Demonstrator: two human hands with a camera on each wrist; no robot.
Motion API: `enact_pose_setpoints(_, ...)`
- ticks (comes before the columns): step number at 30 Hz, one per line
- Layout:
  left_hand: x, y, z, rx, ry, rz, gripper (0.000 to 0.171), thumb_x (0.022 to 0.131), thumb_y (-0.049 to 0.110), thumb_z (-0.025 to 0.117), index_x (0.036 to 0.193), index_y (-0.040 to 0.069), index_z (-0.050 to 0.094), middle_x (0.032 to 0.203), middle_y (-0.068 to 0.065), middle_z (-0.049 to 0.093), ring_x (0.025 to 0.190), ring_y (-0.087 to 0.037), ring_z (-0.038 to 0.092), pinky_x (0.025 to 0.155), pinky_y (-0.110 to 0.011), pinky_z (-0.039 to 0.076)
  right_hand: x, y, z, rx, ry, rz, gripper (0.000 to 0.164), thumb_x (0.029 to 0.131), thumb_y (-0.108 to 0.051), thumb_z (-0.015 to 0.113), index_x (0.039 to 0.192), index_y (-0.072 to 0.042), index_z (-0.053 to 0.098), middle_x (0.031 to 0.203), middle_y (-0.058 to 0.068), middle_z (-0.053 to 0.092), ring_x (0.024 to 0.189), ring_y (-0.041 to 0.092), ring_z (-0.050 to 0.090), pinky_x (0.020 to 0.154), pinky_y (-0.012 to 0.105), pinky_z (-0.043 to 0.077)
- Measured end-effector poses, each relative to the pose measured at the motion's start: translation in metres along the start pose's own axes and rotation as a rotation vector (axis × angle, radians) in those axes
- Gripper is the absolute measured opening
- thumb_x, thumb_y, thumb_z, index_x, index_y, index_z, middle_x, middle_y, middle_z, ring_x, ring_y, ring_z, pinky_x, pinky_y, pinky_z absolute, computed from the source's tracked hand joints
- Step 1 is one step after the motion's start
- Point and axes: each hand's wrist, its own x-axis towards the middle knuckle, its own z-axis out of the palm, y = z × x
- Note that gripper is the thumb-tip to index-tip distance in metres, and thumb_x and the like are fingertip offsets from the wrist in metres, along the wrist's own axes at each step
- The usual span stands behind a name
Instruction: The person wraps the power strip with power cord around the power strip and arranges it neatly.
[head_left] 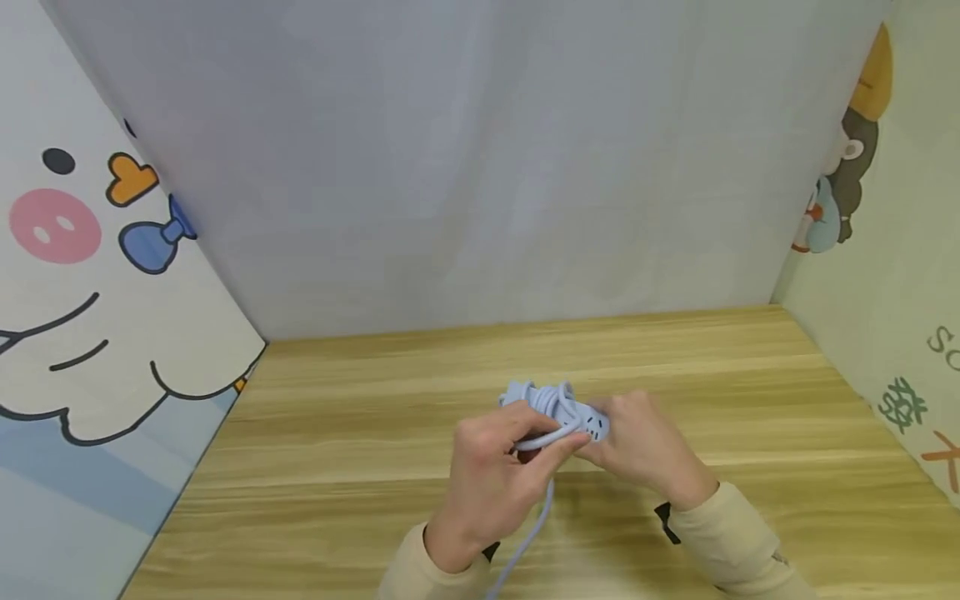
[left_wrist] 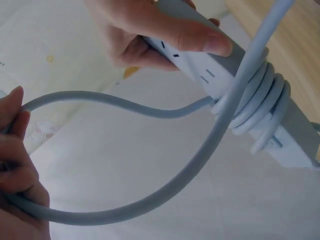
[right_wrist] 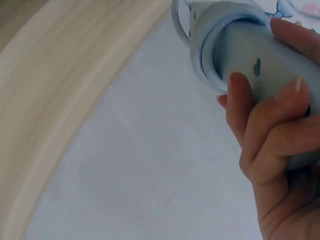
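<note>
A pale blue-white power strip (head_left: 597, 425) is held up over the table, several turns of its cord (head_left: 546, 402) wound round its far part. My right hand (head_left: 648, 446) grips the near end. In the right wrist view its fingers (right_wrist: 280, 107) curl across the strip's back, which has a small keyhole slot. The left hand (head_left: 495, 475) pinches a loop of cord between thumb and fingers. That loop bows out from the coils (left_wrist: 257, 105) in the left wrist view, a little apart from the socket face. Part of the strip lies hidden under the coils.
A loose length of cord (head_left: 528, 537) hangs down between the forearms to the bottom edge of the head view. Below lies a wood-grain table (head_left: 337, 433), with a pale grey backdrop (head_left: 465, 167) behind and cartoon-printed panels at left (head_left: 150, 333) and right (head_left: 885, 317).
</note>
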Motion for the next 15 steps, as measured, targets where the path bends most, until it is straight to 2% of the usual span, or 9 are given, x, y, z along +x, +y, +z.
enact_pose_setpoints(5, -0.0004, 0.0009, -0.0005, -0.058, -0.03, 0.04, 0.014, 0.083, 0.01, 0.084, 0.078, 0.011, 0.071, 0.061, 0.005, 0.056, 0.053, 0.003, 0.041, 0.049, -0.008, 0.035, -0.002, -0.0077, 0.0061, -0.039, 0.02, -0.075, 0.022, 0.076, -0.02, 0.084, 0.073, -0.016, 0.063, 0.06, -0.009, 0.05, 0.054, 0.001, 0.038, 0.049, 0.018, 0.037)
enact_pose_setpoints(8, 0.0001, 0.0007, -0.0002, -0.122, -0.049, 0.075, 0.014, 0.08, 0.007, 0.086, 0.079, 0.009, 0.072, 0.062, 0.003, 0.057, 0.054, 0.002, 0.043, 0.049, -0.008, 0.037, -0.0032, -0.0091, 0.0042, -0.072, 0.043, -0.079, 0.028, 0.073, -0.026, 0.088, 0.074, -0.017, 0.062, 0.063, -0.008, 0.053, 0.056, 0.003, 0.042, 0.05, 0.02, 0.04)
enact_pose_setpoints(11, 0.0006, 0.0012, 0.0017, -0.16, -0.076, 0.114, 0.014, 0.077, 0.004, 0.087, 0.081, 0.007, 0.073, 0.063, 0.001, 0.06, 0.055, 0.001, 0.045, 0.05, -0.008, 0.039, -0.0035, -0.0099, 0.0034, -0.079, 0.049, -0.093, 0.028, 0.075, -0.027, 0.087, 0.073, -0.018, 0.061, 0.063, -0.01, 0.053, 0.056, 0.002, 0.044, 0.05, 0.02, 0.04)
enact_pose_setpoints(15, 0.0007, 0.0029, 0.0053, -0.168, -0.1, 0.158, 0.015, 0.076, 0.004, 0.087, 0.081, 0.007, 0.073, 0.065, 0.002, 0.063, 0.055, 0.002, 0.047, 0.052, -0.007, 0.041, -0.0027, -0.0114, 0.0061, -0.104, 0.056, -0.16, 0.027, 0.078, -0.014, 0.08, 0.071, -0.018, 0.055, 0.061, -0.011, 0.048, 0.056, 0.003, 0.045, 0.05, 0.022, 0.041)
